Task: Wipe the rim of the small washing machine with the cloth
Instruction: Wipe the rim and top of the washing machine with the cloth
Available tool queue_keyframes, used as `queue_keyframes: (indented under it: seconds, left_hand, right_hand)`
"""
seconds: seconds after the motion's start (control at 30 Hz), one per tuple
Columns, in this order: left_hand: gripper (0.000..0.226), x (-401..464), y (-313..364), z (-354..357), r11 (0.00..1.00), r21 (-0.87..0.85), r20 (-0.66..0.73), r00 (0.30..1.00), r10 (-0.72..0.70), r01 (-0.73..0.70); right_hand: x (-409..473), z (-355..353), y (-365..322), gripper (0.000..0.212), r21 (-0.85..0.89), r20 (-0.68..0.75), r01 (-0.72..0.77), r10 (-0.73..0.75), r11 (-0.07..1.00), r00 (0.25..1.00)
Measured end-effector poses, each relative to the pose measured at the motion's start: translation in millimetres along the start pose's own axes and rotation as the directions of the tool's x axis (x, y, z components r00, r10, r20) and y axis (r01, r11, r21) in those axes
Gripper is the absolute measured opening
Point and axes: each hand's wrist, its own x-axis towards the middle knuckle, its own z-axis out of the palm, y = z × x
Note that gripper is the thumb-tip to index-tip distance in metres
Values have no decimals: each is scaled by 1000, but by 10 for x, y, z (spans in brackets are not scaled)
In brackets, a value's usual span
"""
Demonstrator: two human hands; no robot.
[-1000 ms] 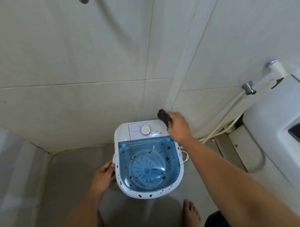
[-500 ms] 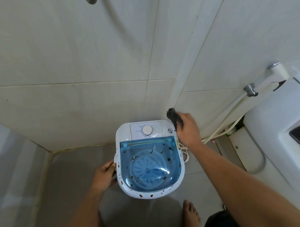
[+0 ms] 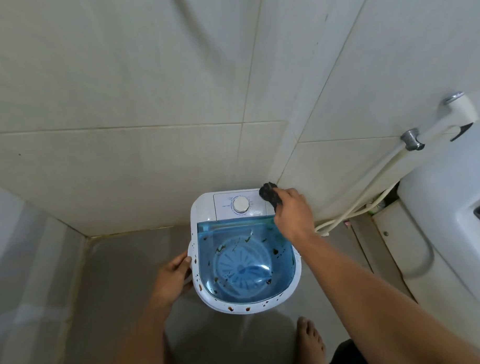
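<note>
Small washing machine [image 3: 245, 252] on the bathroom floor [image 3: 122, 267], set into the tiled corner, lid [image 3: 245, 259] of blue transparent plastic closed, white rim [image 3: 297, 272] flecked with brown spots along the near and left edges. Step in hand, by judgement: wiping the far right corner of the top, beside the control dial [image 3: 241, 205]. Right hand [image 3: 293, 216] reaching forward over the right side of the machine, arm extended, fingers [image 3: 284, 200] curled tight around a dark wadded cloth [image 3: 270, 193], cloth pressed at or just above the rear corner; actual contact not certain. Left hand [image 3: 172, 276] low at the left flank, fingers wrapped against the side of the rim, apparently steadying the tub. Next move, by judgement: drawing the cloth down the right edge and round the curved near edge, where most spots remain, with firm downward pressure and the left hand bracing. White hose [image 3: 370, 193] and bare foot [image 3: 311, 340] well clear of the wiping path.
</note>
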Motion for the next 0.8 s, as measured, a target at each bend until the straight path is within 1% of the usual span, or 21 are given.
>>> queue_keyframes:
  seconds: [0.03,0.07,0.13,0.17,0.2,0.23,0.27,0.3,0.33,0.37,0.4,0.43,0.5,0.57,0.6,0.63,0.7,0.73,0.77,0.8]
  left_hand:
    - [33,-1,-3,2,1000,1,-1,1000,0,0]
    - [33,-3,-2,4,1000,7,0,1000,1,-1]
    - [33,2,2,7,1000,1,3,1000,3,-3]
    - [33,6,0,7,1000,-6,6,1000,4,-4]
    - [32,11,-1,5,1000,-6,7,1000,5,-5]
    - [32,18,-2,3,1000,-3,8,1000,5,-5]
    - [32,26,-7,-1,1000,1,10,1000,4,-4]
    - [32,40,-16,-8,1000,4,10,1000,2,-2]
    - [32,45,-19,-12,1000,7,9,1000,0,0]
    - [31,54,-23,-16,1000,11,6,1000,-2,2]
    - [31,63,-27,-20,1000,14,3,1000,-6,6]
    - [30,68,-29,-18,1000,15,3,1000,-10,9]
    - [29,80,-36,-20,1000,21,5,1000,-13,13]
    - [28,78,-29,-23,1000,24,5,1000,-12,12]
    - [28,65,-25,-18,1000,24,6,1000,-11,11]
    - [27,55,-23,-18,1000,26,5,1000,-10,10]
    - [27,35,-17,-17,1000,24,6,1000,-7,7]
    - [27,29,-15,-15,1000,20,4,1000,-6,6]
    - [27,31,-16,-17,1000,14,-1,1000,-5,5]
    - [26,40,-19,-22,1000,8,-9,1000,-6,6]
  right_hand:
    - [0,2,-87,52,26,1,20,-20,999,1000]
    - [-38,22,-147,53,10,3,102,-102,995,995]
    - [-178,99,-127,55,-86,42,291,-289,953,957]
    - [-200,113,-48,55,-120,59,331,-326,936,943]
    - [-176,93,30,55,-133,53,329,-325,935,944]
    - [-124,70,85,52,-141,42,270,-267,953,963]
    - [-59,39,107,49,-108,37,151,-148,983,988]
    - [20,-5,87,44,-33,25,4,-3,999,1000]
    - [75,-50,33,39,53,30,-111,110,992,993]
    - [86,-85,-52,37,121,38,-155,151,981,988]
    - [54,-94,-154,37,140,44,-132,127,981,991]
    - [-27,-68,-238,39,143,64,-58,50,988,997]
    - [-277,-14,-345,44,135,136,109,-127,985,983]
    - [-385,18,-280,45,117,159,173,-190,978,969]
    - [-354,14,-217,44,94,148,171,-184,981,972]
    - [-290,9,-151,42,70,131,140,-148,988,980]
    - [-127,-27,-54,36,66,78,-36,31,997,996]
    - [-68,-44,-55,33,85,50,-127,123,988,991]
    - [-51,-39,-110,32,102,36,-171,168,980,985]
    - [-78,-7,-202,33,96,38,-166,163,981,986]
